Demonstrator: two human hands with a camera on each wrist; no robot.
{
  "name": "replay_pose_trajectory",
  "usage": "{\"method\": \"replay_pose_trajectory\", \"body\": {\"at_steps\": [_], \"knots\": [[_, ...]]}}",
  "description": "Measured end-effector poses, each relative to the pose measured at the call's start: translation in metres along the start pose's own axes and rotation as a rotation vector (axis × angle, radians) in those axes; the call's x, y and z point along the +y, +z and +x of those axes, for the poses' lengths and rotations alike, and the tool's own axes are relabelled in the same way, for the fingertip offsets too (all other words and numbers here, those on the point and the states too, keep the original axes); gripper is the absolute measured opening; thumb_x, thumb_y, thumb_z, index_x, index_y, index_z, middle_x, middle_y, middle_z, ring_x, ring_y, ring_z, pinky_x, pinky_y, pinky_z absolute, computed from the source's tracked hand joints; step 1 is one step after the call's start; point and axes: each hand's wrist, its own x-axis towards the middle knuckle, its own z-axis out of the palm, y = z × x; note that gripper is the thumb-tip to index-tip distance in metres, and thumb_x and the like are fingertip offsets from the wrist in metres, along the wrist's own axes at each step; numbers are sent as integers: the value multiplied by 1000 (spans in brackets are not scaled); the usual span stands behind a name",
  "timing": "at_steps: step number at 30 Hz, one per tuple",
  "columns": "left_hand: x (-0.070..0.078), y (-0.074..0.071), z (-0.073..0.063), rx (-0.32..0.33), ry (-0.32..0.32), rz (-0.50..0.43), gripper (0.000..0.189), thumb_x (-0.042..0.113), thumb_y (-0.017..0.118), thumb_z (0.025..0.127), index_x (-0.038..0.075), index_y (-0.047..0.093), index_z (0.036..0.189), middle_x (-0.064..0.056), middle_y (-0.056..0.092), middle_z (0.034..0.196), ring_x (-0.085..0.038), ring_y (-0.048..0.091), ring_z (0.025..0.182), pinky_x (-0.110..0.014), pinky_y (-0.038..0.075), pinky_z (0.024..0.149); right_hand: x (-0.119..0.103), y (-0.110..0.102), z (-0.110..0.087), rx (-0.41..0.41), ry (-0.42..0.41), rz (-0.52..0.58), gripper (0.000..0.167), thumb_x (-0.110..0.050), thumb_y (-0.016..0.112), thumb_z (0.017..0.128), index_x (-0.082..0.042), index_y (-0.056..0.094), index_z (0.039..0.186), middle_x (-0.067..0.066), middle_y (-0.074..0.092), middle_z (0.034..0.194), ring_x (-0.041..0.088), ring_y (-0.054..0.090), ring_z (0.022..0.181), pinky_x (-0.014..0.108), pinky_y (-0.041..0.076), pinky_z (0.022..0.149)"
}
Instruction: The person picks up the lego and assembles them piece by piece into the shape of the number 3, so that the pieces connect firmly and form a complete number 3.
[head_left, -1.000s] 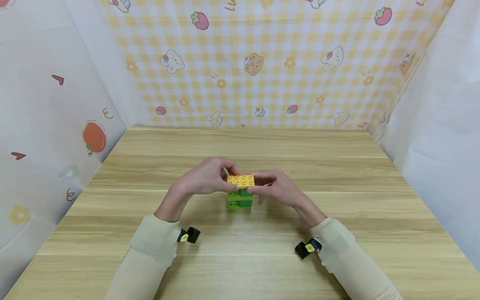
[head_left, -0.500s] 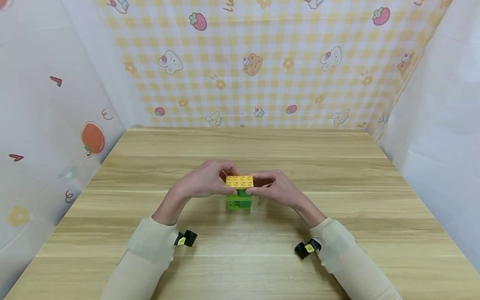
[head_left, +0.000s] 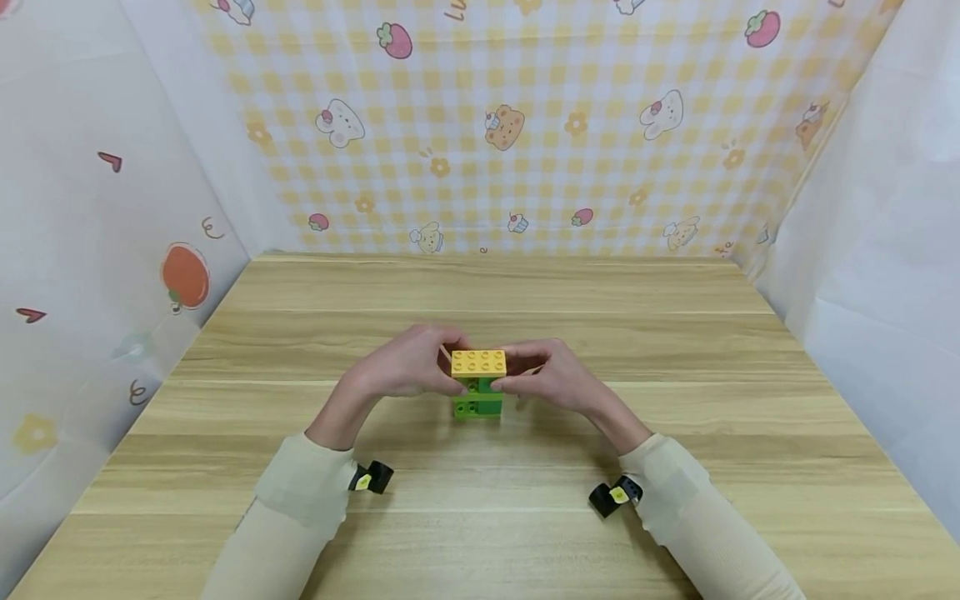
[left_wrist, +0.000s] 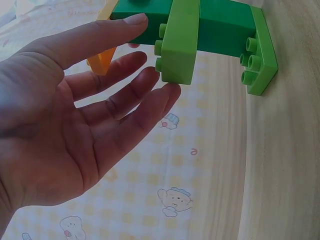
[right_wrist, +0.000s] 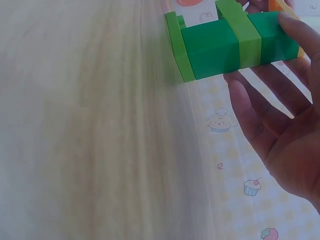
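Observation:
A small tower of toy building bricks stands on the table: a yellow eight-stud brick (head_left: 478, 362) on top, dark green bricks (right_wrist: 210, 49) below, with light green bricks (left_wrist: 181, 42) between and at the bottom. Gripping its upper left end, my left hand (head_left: 408, 362) has the thumb in front and fingers behind. My right hand (head_left: 551, 375) holds the upper right end, its thumb on the upper dark green brick just under the yellow one. Studs show bare on the light green bricks at the left front. Fingers behind the tower are partly hidden in the head view.
The wooden table (head_left: 480, 517) reaches back to a yellow checked cloth wall (head_left: 480, 125). White printed sheets hang at the left (head_left: 67, 208) and right (head_left: 892, 208). Black wrist cameras sit at the left cuff (head_left: 372, 477) and right cuff (head_left: 615, 496).
My left hand has slid slightly left and down, its thumb and index tips drawing back along the tower. The right hand and the tower have hardly moved.

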Motion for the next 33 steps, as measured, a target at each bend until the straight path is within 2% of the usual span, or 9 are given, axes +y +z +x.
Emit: {"method": "replay_pose_trajectory", "body": {"at_steps": [7,13,20,28,33], "knots": [[-4,2,2,-10,6,59,32,5,86,79,7,73,108,-4,70,94,-22,63,84,-30,51,74,1,0,1,-16,11,-23,43,-14,88,85,-10,77,126,8,80,110,19,74,98,31,61,76],[-4,2,2,-16,-2,83,32,7,86,78,6,74,108,-4,69,91,-20,60,82,-29,48,73,3,-1,3,-45,20,-70,40,-16,88,85,-13,78,124,3,80,111,18,73,102,35,61,84],[-3,1,3,-16,-4,120,30,10,87,79,6,74,106,-3,70,91,-16,57,80,-29,48,73,4,-1,3,-67,-7,-85,38,-14,87,87,-12,77,123,4,80,112,19,74,103,36,62,90],[-6,2,3,-21,-17,99,24,13,87,80,7,74,99,-1,68,83,-13,55,75,-28,47,69,6,-1,3,-53,28,-91,41,-15,87,87,-12,76,127,4,79,115,19,74,105,36,61,93],[-10,2,4,-26,-44,47,24,13,85,83,5,73,103,-3,71,88,-13,60,77,-28,50,72,6,0,3,-26,44,-59,46,-12,87,86,-7,73,130,8,78,115,20,74,103,34,61,90]]}}
